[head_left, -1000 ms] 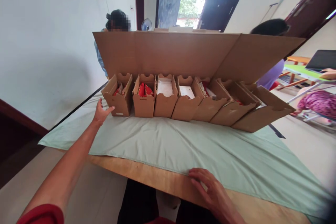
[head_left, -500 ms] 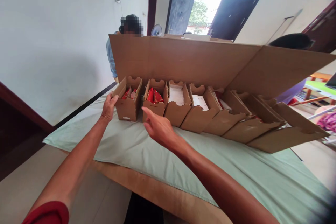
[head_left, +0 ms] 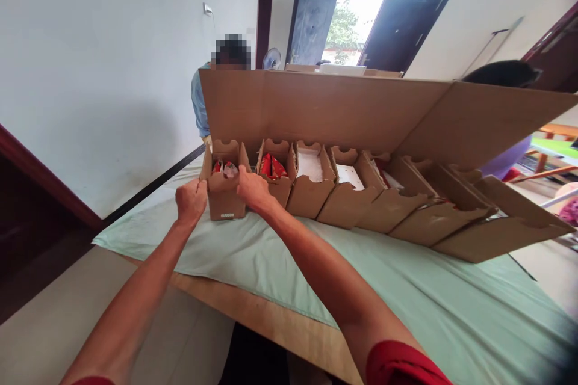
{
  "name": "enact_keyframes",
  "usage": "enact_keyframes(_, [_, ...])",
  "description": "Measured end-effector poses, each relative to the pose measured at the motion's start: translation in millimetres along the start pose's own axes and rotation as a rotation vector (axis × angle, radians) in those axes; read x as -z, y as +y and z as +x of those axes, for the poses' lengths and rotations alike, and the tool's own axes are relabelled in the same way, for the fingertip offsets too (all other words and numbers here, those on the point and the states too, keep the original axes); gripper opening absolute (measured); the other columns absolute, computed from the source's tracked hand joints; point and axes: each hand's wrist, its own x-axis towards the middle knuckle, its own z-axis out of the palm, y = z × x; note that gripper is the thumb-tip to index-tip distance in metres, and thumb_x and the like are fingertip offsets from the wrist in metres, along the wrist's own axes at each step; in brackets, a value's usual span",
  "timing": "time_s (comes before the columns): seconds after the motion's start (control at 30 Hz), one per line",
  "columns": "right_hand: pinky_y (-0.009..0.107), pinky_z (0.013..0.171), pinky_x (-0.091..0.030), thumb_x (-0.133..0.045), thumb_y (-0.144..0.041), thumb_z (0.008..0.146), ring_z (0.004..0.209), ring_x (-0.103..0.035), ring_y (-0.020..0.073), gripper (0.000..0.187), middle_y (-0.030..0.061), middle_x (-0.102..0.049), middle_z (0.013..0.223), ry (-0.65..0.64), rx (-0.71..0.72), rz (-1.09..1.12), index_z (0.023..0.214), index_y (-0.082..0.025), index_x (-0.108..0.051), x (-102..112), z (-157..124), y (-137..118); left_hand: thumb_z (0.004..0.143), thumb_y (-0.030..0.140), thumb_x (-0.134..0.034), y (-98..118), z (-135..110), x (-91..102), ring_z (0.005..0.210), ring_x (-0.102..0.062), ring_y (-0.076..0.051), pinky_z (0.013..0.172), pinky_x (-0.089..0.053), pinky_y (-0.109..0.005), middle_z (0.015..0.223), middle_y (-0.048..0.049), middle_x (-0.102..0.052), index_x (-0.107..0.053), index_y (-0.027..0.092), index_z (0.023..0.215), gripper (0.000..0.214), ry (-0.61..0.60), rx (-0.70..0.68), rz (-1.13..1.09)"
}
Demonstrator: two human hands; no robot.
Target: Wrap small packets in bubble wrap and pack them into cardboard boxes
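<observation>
A row of several open cardboard bins stands on a pale green cloth (head_left: 280, 264) in front of a tall cardboard sheet (head_left: 325, 105). Both my hands grip the leftmost bin (head_left: 224, 195): my left hand (head_left: 191, 201) is closed on its left side, my right hand (head_left: 253, 189) is closed on its right side. Red packets show inside that bin and inside the second bin (head_left: 273, 173). The third bin (head_left: 311, 183) holds something white.
The wooden table edge (head_left: 271, 322) runs near me. A person in a blue shirt (head_left: 201, 99) stands behind the cardboard sheet at the left, and another person's dark hair (head_left: 501, 72) shows at the right. An open door (head_left: 316, 15) lies beyond.
My right hand rose from the table's near edge and reached the leftmost bin. My left hand went from open beside the bin to gripping it. The bin has turned a little.
</observation>
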Motion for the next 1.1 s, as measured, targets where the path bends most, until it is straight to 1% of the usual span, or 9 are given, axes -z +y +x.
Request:
enact_keyframes(0.2, [0.025, 0.077, -0.046, -0.056, -0.020, 0.090, 0.101, -0.072, 0.0198, 0.025, 0.0066, -0.079, 0.106, -0.044, 0.122, 0.085, 0.111, -0.021, -0.070, 19, -54, 18, 0.089, 0.031, -0.049, 21, -77, 37.5, 0.055, -0.050, -0.016, 0.060, -0.032, -0.031, 0.055, -0.0033, -0.058, -0.051, 0.021, 0.053, 0.038, 0.163, -0.121, 0.090])
enact_keyframes(0.33, [0.025, 0.073, -0.043, -0.056, -0.015, 0.086, 0.090, -0.071, 0.0187, 0.023, 0.0032, -0.079, 0.094, 0.068, 0.149, 0.204, 0.101, -0.021, -0.073, 27, -114, 62, 0.096, 0.031, -0.054, 34, -145, 55.6, 0.072, -0.068, -0.017, 0.070, -0.048, -0.029, 0.080, -0.0047, -0.076, -0.072, 0.020, 0.083, 0.024, 0.100, -0.443, -0.096])
enact_keyframes(0.4, [0.025, 0.071, -0.043, -0.057, -0.013, 0.084, 0.082, -0.070, 0.0176, 0.020, 0.0021, -0.077, 0.087, 0.117, 0.136, 0.282, 0.095, -0.020, -0.072, 33, -140, 98, 0.097, 0.030, -0.056, 33, -167, 58.6, 0.084, -0.072, -0.019, 0.080, -0.054, -0.031, 0.092, -0.0060, -0.078, -0.074, 0.020, 0.097, 0.020, 0.092, -0.463, -0.195])
enact_keyframes(0.53, [0.027, 0.068, -0.048, -0.058, -0.017, 0.083, 0.070, -0.068, 0.0170, 0.016, -0.0003, -0.073, 0.073, 0.285, 0.034, 0.469, 0.092, -0.020, -0.070, 40, -180, 173, 0.093, 0.035, -0.061, 21, -175, 38.1, 0.092, -0.069, -0.022, 0.089, -0.056, -0.038, 0.104, -0.0086, -0.073, -0.070, 0.018, 0.112, 0.027, 0.119, -0.290, -0.277])
enact_keyframes(0.63, [0.033, 0.072, -0.056, -0.060, -0.024, 0.086, 0.081, -0.073, 0.0206, 0.029, 0.0044, -0.077, 0.089, 0.470, -0.096, 0.688, 0.113, -0.022, -0.067, 26, -213, 214, 0.085, 0.044, -0.069, 14, -171, 3.2, 0.112, -0.066, -0.028, 0.099, -0.054, -0.046, 0.127, -0.0147, -0.066, -0.060, 0.016, 0.133, 0.056, -0.097, -0.183, -0.419])
enact_keyframes(0.7, [0.039, 0.083, -0.059, -0.062, -0.029, 0.087, 0.101, -0.074, 0.0243, 0.041, 0.0098, -0.077, 0.111, 0.498, -0.127, 0.826, 0.128, -0.024, -0.062, 3, -240, 229, 0.081, 0.049, -0.072, 11, -173, -19.5, 0.128, -0.060, -0.033, 0.108, -0.049, -0.051, 0.141, -0.0177, -0.059, -0.051, 0.017, 0.143, 0.073, -0.281, -0.124, -0.538])
enact_keyframes(0.83, [0.047, 0.096, -0.057, -0.072, -0.043, 0.085, 0.129, -0.063, 0.0303, 0.065, 0.0151, -0.063, 0.143, 0.336, -0.135, 0.969, 0.145, -0.029, -0.051, -57, -276, 228, 0.079, 0.054, -0.076, 12, -178, -50.1, 0.131, -0.057, -0.035, 0.111, -0.046, -0.052, 0.141, -0.0172, -0.060, -0.049, 0.018, 0.142, 0.077, -0.555, -0.042, -0.676])
enact_keyframes(0.93, [0.050, 0.100, -0.055, -0.074, -0.053, 0.084, 0.132, -0.059, 0.0319, 0.077, 0.0153, -0.056, 0.150, 0.309, -0.121, 0.956, 0.150, -0.027, -0.046, -88, -270, 207, 0.074, 0.063, -0.076, 25, -178, -62.2, 0.120, -0.064, -0.035, 0.107, -0.050, -0.051, 0.125, -0.0154, -0.070, -0.055, 0.018, 0.136, 0.080, -0.542, -0.004, -0.713])
enact_keyframes(1.1, [0.044, 0.095, -0.055, -0.057, -0.056, 0.096, 0.119, -0.064, 0.0290, 0.057, 0.0137, -0.067, 0.132, 0.469, -0.148, 0.887, 0.141, -0.021, -0.053, -81, -259, 172, 0.077, 0.067, -0.071, 49, -194, -55.2, 0.116, -0.068, -0.033, 0.108, -0.050, -0.049, 0.118, -0.0136, -0.073, -0.056, 0.017, 0.136, 0.079, -0.451, -0.009, -0.742])
